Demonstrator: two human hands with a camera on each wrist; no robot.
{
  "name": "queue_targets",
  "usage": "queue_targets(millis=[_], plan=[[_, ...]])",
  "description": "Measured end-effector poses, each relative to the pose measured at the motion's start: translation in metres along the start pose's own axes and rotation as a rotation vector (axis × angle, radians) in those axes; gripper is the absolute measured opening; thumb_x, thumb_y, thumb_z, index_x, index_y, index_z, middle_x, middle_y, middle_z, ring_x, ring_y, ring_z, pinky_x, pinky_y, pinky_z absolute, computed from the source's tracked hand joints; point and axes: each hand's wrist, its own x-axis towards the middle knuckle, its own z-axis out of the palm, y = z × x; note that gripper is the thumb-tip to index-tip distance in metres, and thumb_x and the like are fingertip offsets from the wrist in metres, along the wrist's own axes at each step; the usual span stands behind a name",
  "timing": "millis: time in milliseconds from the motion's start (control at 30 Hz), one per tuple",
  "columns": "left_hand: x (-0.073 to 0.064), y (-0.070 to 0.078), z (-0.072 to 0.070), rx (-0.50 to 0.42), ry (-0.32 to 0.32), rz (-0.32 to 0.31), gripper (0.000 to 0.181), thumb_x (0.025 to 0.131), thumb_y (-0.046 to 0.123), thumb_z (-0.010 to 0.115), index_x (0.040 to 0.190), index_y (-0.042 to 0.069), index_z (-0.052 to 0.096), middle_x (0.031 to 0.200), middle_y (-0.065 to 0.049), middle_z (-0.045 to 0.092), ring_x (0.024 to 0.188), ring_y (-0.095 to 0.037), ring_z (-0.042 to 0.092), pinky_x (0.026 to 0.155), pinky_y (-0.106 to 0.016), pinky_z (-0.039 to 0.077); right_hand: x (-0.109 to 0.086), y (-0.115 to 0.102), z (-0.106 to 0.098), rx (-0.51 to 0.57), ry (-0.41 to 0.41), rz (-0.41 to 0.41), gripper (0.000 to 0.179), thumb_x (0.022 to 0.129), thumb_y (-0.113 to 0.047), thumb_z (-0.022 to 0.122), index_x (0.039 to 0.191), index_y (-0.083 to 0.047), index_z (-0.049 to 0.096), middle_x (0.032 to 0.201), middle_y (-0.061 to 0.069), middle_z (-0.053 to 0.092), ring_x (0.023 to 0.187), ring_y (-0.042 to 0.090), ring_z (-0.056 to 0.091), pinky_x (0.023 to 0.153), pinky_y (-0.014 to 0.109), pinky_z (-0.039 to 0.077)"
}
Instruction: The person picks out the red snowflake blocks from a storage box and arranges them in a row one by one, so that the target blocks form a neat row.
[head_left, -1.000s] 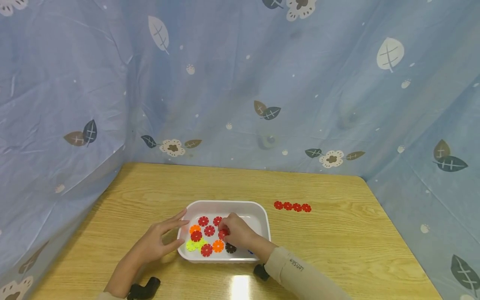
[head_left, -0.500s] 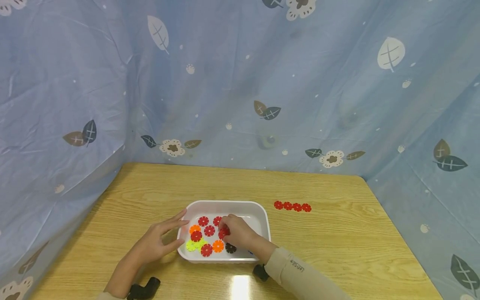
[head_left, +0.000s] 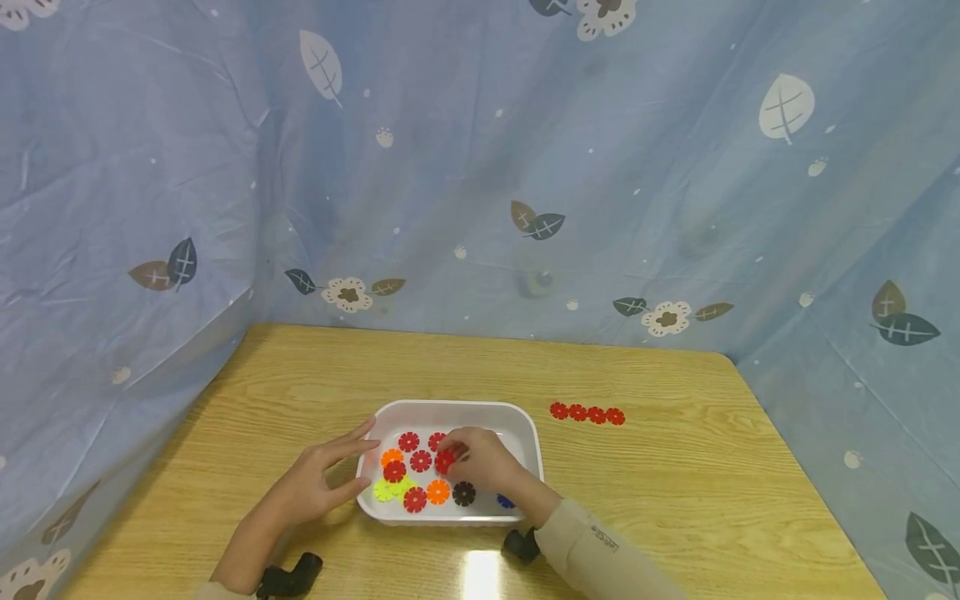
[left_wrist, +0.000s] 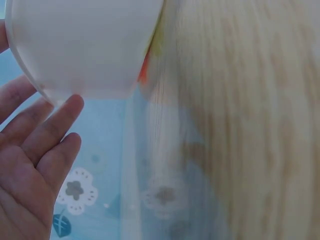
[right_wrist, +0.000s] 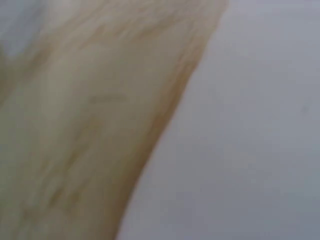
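Observation:
My right hand (head_left: 486,461) reaches over the white tray (head_left: 525,425) and pinches a red notched plastic disc (head_left: 444,463) between thumb and fingers. More discs lie in the tray: several red ones (head_left: 415,500), two orange, some yellow (head_left: 384,490), a black one (head_left: 464,494) and a blue one (head_left: 506,501) partly behind my right wrist. With fingers spread, my left hand (head_left: 311,483) rests against the tray's left end. In the left wrist view, the fingertips of the left hand (left_wrist: 35,150) are at the tray's outer wall (left_wrist: 85,50). The right wrist view is blurred and leaves out the hand.
A straight row of several red discs (head_left: 587,413) lies on the wooden table (head_left: 660,500), right of the tray. Dark wrist-camera pieces (head_left: 291,577) show below the forearms. A blue patterned curtain (head_left: 450,167) stands behind the table and along both sides.
My right hand has lifted slightly and drawn back with the red disc, uncovering more of the black and blue discs. The left hand stays in place at the tray.

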Motion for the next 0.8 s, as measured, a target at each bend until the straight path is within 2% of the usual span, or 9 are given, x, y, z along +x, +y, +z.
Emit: queue_targets(millis=[167,333,533,667,800], plan=[[0.0,-0.001,0.0,0.008,-0.006,0.011,0.043,0.086,0.027,0.07,0.126,0.016,0.062,0.148,-0.009,0.042,0.127,-0.034,0.049,0.096,-0.054,0.046,-0.002,0.001,-0.004,0.093,0.025,0.004,0.025,0.08,-0.002,0.07,0.103,-0.01,0.07,0.095,0.0,0.066,0.088,0.014,0.06,0.076,0.024,0.053],[0.0,0.0,0.001,-0.002,-0.001,0.004,0.043,0.085,0.026,0.07,0.126,0.016,0.062,0.148,-0.008,0.042,0.128,-0.032,0.049,0.097,-0.056,0.045,-0.004,0.002,-0.011,0.143,0.027,-0.034,0.027,0.08,-0.002,0.069,0.106,-0.009,0.069,0.099,0.002,0.067,0.091,0.016,0.062,0.075,0.021,0.053],[0.0,0.001,0.001,-0.004,0.007,-0.007,0.043,0.084,0.025,0.071,0.125,0.016,0.062,0.148,-0.008,0.042,0.128,-0.032,0.049,0.097,-0.056,0.044,-0.016,0.0,-0.032,0.237,0.049,-0.08,0.027,0.084,-0.003,0.068,0.111,-0.006,0.067,0.108,0.008,0.067,0.095,0.02,0.062,0.075,0.021,0.054],[0.0,0.001,0.001,-0.012,0.002,-0.024,0.043,0.085,0.026,0.07,0.126,0.016,0.062,0.148,-0.007,0.041,0.129,-0.032,0.048,0.097,-0.057,0.043,-0.027,0.004,-0.051,0.31,0.104,-0.078,0.03,0.085,-0.002,0.066,0.115,-0.001,0.064,0.112,0.015,0.065,0.098,0.022,0.061,0.076,0.021,0.054],[0.0,0.002,0.001,-0.014,-0.001,-0.026,0.043,0.085,0.027,0.07,0.126,0.016,0.062,0.148,-0.007,0.041,0.129,-0.032,0.047,0.098,-0.057,0.043,-0.038,0.016,-0.07,0.337,0.202,-0.05,0.032,0.084,-0.001,0.066,0.116,0.001,0.064,0.113,0.017,0.065,0.098,0.022,0.061,0.079,0.02,0.053]])
